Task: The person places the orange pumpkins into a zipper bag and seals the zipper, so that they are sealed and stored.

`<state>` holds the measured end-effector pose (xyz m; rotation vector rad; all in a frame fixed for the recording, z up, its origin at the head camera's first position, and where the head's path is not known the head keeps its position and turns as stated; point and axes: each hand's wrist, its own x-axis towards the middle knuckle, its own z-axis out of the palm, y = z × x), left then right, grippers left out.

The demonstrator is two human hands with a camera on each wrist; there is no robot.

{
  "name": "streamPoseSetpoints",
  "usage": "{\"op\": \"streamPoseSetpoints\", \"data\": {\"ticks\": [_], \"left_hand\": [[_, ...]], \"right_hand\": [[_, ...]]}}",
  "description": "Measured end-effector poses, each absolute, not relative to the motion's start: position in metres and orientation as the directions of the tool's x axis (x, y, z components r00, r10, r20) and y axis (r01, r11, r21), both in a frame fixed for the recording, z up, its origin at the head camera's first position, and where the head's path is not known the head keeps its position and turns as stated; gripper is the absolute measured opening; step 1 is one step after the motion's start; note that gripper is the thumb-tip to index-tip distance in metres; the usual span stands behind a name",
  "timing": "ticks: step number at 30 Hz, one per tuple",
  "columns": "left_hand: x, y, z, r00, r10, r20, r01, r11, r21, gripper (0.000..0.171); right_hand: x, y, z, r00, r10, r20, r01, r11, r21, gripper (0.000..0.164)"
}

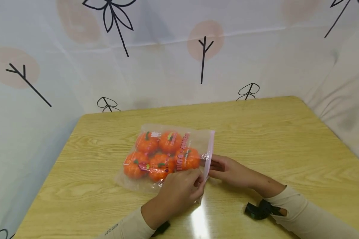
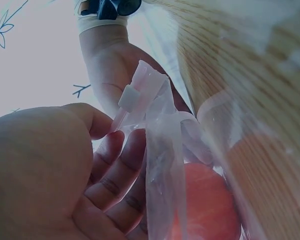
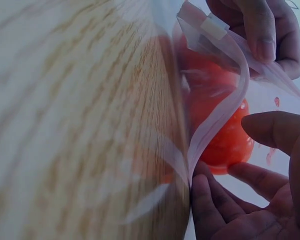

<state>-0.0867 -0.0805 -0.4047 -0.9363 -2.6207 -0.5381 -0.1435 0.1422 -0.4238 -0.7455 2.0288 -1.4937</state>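
Observation:
A clear zip bag (image 1: 194, 132) with pink print lies on the table, several small orange pumpkins (image 1: 161, 166) with green stems inside. My left hand (image 1: 180, 186) pinches the near end of its pink-edged mouth, close by the white slider (image 2: 129, 98). The mouth gapes in the right wrist view. There my right hand (image 3: 270, 195) reaches into it, fingers and thumb spread, tips right at the side of the nearest pumpkin (image 3: 222, 135). In the head view, the bag's edge covers the fingertips of that hand.
The wood-grain table (image 1: 257, 132) extends around the bag on every side. A pale cloth (image 1: 167, 66) with line-drawn plants hangs behind it. Black straps (image 1: 258, 209) sit at both wrists, beside beige sleeves (image 1: 305, 212).

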Motion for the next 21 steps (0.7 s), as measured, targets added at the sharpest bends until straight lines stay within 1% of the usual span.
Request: {"op": "streamPoseSetpoints", "data": {"ticks": [8, 12, 16, 19, 21], "left_hand": [[-0.086, -0.08, -0.407, -0.743, 0.535, 0.401, 0.649, 0.721, 0.241, 0.012], [-0.084, -0.079, -0.407, -0.753, 0.538, 0.379, 0.644, 0.719, 0.26, 0.012], [-0.084, -0.08, -0.406, -0.758, 0.546, 0.358, 0.645, 0.709, 0.284, 0.01], [-0.085, -0.08, -0.404, -0.756, 0.562, 0.335, 0.651, 0.698, 0.298, 0.011], [-0.085, -0.081, -0.404, -0.75, 0.581, 0.317, 0.66, 0.689, 0.299, 0.015]], "right_hand": [[-0.142, 0.142, -0.423, -0.714, -0.697, -0.065, -0.173, 0.265, -0.949, 0.051], [-0.14, 0.142, -0.423, -0.718, -0.691, -0.075, -0.178, 0.287, -0.941, 0.051], [-0.141, 0.142, -0.419, -0.773, -0.631, -0.061, -0.187, 0.318, -0.929, 0.05], [-0.144, 0.143, -0.415, -0.84, -0.542, -0.018, -0.209, 0.354, -0.911, 0.042], [-0.145, 0.144, -0.413, -0.876, -0.483, 0.011, -0.218, 0.373, -0.902, 0.034]]}}
